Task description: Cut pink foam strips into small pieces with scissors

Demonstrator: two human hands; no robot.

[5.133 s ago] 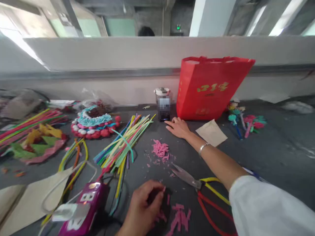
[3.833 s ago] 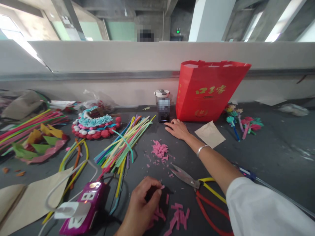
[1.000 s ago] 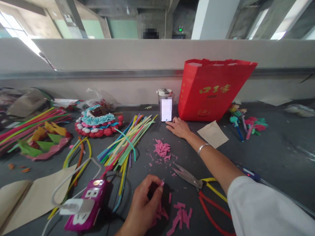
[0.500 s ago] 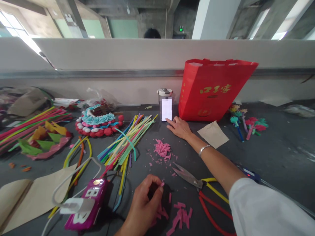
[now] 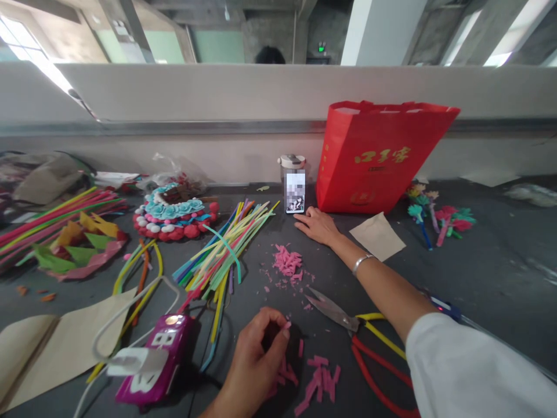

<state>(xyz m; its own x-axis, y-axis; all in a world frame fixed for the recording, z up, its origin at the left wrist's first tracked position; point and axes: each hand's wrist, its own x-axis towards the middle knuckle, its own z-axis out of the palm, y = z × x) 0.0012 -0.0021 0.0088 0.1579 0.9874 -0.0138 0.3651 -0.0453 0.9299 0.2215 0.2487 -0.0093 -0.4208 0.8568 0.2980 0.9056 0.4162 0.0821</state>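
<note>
The upright phone with a lit screen (image 5: 295, 200) stands at the back of the dark grey surface (image 5: 478, 278), directly in front of a clear cup with a white lid (image 5: 292, 160). Half a second ago its screen was almost plain white, with the right index fingertip on its lower part; now a dark-and-light picture fills the bottom, the rest being pixelated, and that fingertip lies just below the phone's lower edge. The right hand (image 5: 317, 226) rests on the surface just right of the phone, its fingers loosely spread and holding nothing. The left hand (image 5: 256, 354), well nearer the person than the phone, is unchanged, thumb and index fingers pinched together on a small pink piece (image 5: 288, 325). Between the phone and that hand lies a heap of short pink pieces (image 5: 288, 262). Scissors with silver blades and yellow and red handles (image 5: 353, 323) lie nearer the person and right of the phone; a bundle of multicoloured fuzzy sticks (image 5: 230, 247) lies to its left, and a tall red bag with gold characters (image 5: 378, 165) stands beside it on the right.
</note>
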